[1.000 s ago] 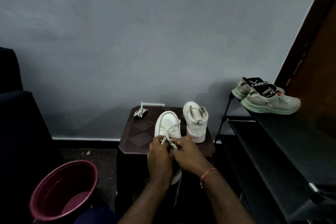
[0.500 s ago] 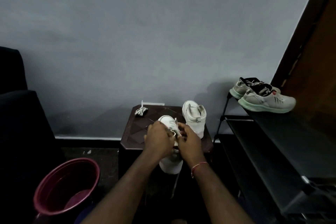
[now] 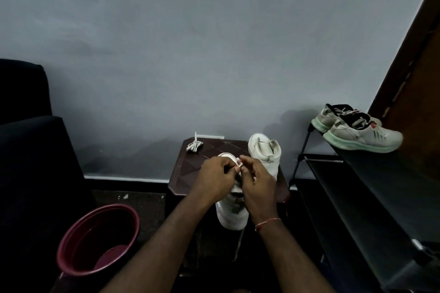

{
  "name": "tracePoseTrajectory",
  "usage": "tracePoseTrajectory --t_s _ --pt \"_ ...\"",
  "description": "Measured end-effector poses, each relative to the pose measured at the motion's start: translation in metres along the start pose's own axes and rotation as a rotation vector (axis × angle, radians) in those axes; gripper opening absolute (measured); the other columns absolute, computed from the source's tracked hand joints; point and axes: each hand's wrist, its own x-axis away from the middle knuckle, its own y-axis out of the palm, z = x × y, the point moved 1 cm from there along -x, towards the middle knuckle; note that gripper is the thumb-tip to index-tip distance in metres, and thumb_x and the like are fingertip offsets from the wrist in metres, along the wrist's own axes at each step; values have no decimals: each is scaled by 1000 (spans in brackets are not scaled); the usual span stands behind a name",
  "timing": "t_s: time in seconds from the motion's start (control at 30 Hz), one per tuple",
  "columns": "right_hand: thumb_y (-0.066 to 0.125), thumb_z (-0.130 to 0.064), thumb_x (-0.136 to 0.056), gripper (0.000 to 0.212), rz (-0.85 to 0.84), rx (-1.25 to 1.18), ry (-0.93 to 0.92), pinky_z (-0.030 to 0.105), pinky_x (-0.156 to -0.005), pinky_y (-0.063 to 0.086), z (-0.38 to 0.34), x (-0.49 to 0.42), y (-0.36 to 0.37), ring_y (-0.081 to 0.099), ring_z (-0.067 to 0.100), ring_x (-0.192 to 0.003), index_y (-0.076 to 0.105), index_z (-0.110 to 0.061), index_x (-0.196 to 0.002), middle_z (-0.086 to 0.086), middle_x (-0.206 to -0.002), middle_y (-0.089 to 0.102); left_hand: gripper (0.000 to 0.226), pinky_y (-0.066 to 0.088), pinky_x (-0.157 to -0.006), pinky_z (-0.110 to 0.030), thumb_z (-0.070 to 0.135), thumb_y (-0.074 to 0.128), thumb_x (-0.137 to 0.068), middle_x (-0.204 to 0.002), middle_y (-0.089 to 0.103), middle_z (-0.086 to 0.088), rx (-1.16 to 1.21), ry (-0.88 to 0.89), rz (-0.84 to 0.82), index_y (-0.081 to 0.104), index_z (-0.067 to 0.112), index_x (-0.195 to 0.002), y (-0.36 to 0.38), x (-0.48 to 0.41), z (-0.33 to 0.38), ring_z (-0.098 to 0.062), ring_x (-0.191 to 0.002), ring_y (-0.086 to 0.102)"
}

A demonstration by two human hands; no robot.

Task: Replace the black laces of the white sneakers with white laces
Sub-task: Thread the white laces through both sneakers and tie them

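A white sneaker lies on a small dark brown table, heel toward me and hanging over the front edge. My left hand and my right hand meet over its upper part, and both pinch a white lace between fingertips. One lace end dangles below the heel. The second white sneaker stands on the table behind my right hand. A bundled white lace lies at the table's back left corner.
A maroon bucket stands on the floor at the lower left. A black shoe rack on the right carries a pair of grey sneakers with green soles. A dark seat fills the left side. A grey wall rises behind.
Both hands have moved from the sneaker's heel end up toward its toe, and they now pinch the lace higher over the shoe. The sneaker's heel has come into view.
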Motion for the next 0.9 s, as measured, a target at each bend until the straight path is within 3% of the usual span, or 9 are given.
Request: tracePoseTrajectory --t_s 0.13,0.27,0.37,0.5,0.6,0.67,0.8,0.9 --pt "61 0 -90 28 62 -120 77 12 -74 49 -14 -4 -7 66 -3 -81 67 -27 -88 -16 -81 70 13 42 -63 -11 30 69 -87 -80 70 7 184 -64 84 72 18 -88 1 -3 -6 2 -70 63" --pt "60 -4 -93 8 114 -460 243 18 -70 53 -31 -12 -9 66 8 -70 68 -7 -92 6 -74 70 30 49 -73 -24 40 73 -81 -92 72 1 -50 -195 -9 73 13 -95 18 -1 -32 -14 -84 67" --pt "61 -8 -93 9 -1 -352 248 19 -60 49 -29 -12 -4 59 7 -58 67 -11 -87 2 -66 65 14 51 -68 -30 28 70 -78 -74 72 -2 -38 -185 -28 72 14 -75 30 3 -37 -16 -74 67" --pt "61 -14 -92 21 -16 -19 279 35 -64 55 1 -9 2 63 15 -60 61 -25 -74 1 -70 67 11 51 -68 -34 25 60 -79 -79 70 -3 -205 -142 27 68 17 -80 47 13 -49 -23 -76 65" --pt "56 -10 -95 17 -4 -103 380 27 -57 55 8 -5 8 66 13 -55 57 -13 -78 8 -74 67 9 46 -61 -33 28 58 -80 -71 67 0 -90 -165 109 61 20 -78 57 28 -58 -20 -69 63" --pt "53 -10 -97 14 7 -153 409 33 -57 56 5 -11 13 66 14 -51 55 -9 -83 7 -73 66 7 44 -64 -33 22 57 -82 -75 67 0 -74 -133 127 62 18 -80 60 29 -58 -20 -72 62" --pt "50 -8 -98 12 -2 -237 483 37 -58 56 8 -22 21 67 27 -57 55 -8 -87 13 -74 65 20 42 -67 -26 21 54 -83 -81 68 0 101 -181 36 69 20 -96 49 24 -52 -14 -74 62" --pt "49 -8 -99 10 -3 -308 551 42 -63 57 11 -27 22 67 29 -58 54 -5 -92 16 -73 66 54 46 -84 -25 39 58 -73 -101 61 3 131 -120 -190 57 28 -126 42 28 -53 -6 -90 58"
